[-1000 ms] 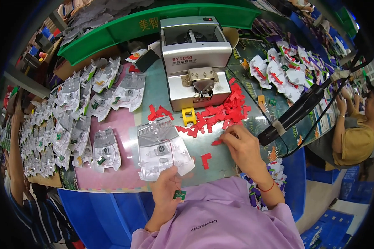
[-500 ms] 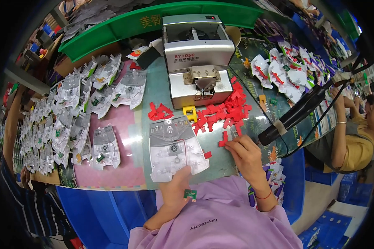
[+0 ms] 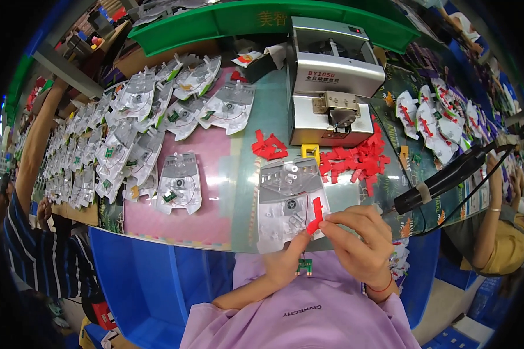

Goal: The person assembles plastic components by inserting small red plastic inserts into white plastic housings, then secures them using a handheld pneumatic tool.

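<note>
A grey and white plastic housing half [image 3: 276, 209] lies in front of me with its inner side up, showing posts and a round dark part. My left hand [image 3: 285, 262] grips its near edge, thumb on top. From a wire at that edge hangs a small green circuit board [image 3: 304, 267], just below the fingertips. Between thumb and fingers my right hand [image 3: 364, 238] pinches a flat, bent red plastic piece [image 3: 317, 215], held over the housing's right side. Its lower end is close to my left thumb; whether they touch I cannot tell.
Behind the housing stands a silver screw feeder [image 3: 332, 81] with a yellow part [image 3: 311, 151] at its front. Loose red pieces [image 3: 358, 160] surround its base. Many similar housings [image 3: 128, 128] crowd the left; a black electric screwdriver [image 3: 442, 174] slants in from the right.
My right hand has brought the red piece leftward from the table to over the housing. The whole view has shifted, so the bench sits further right in the picture.
</note>
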